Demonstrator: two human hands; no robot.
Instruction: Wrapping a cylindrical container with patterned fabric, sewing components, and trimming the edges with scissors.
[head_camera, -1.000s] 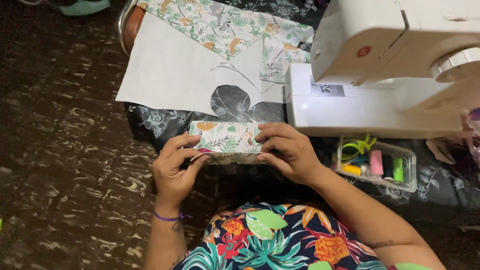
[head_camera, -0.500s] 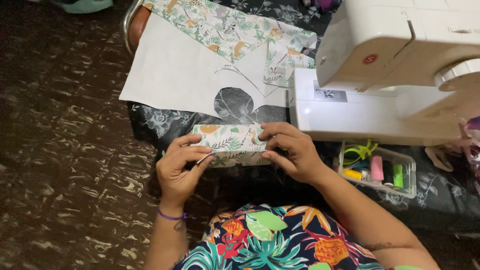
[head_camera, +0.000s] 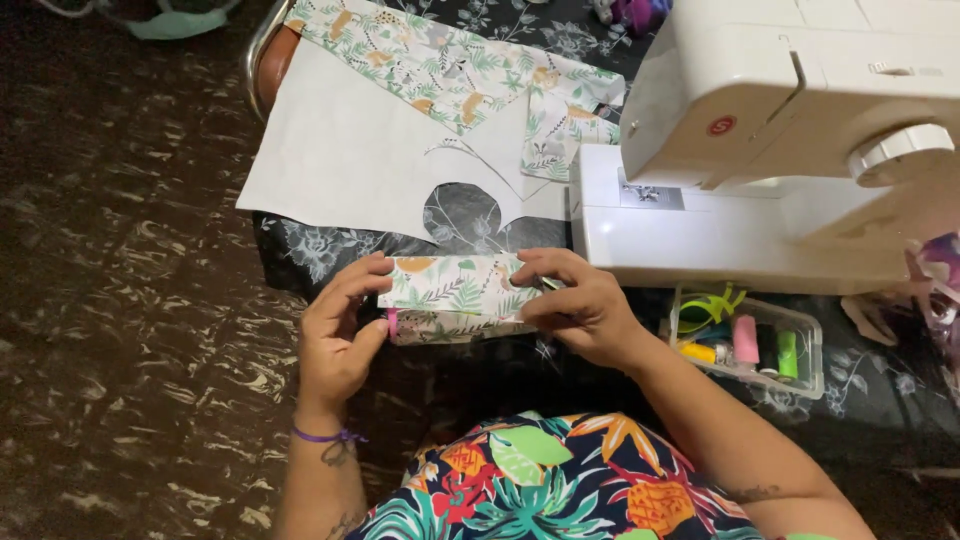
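A small folded piece of leaf-print fabric (head_camera: 455, 296) is held between both hands in front of the table edge. My left hand (head_camera: 340, 335) pinches its left end, where a pink strip shows by the thumb. My right hand (head_camera: 580, 305) grips its right end with fingers curled over the top. A purple band circles my left wrist. Just to the right stands a white sewing machine (head_camera: 780, 140), its base close to my right hand.
A white sheet with cut-out curves (head_camera: 370, 165) lies on the dark floral tablecloth (head_camera: 310, 250), with more leaf-print fabric (head_camera: 460, 75) along its far edge. A clear box of thread spools (head_camera: 750, 345) sits under the machine's front. Dark patterned floor is at left.
The view has shifted slightly; both hands keep hold of the folded fabric, with fingers adjusting a little along its ends.
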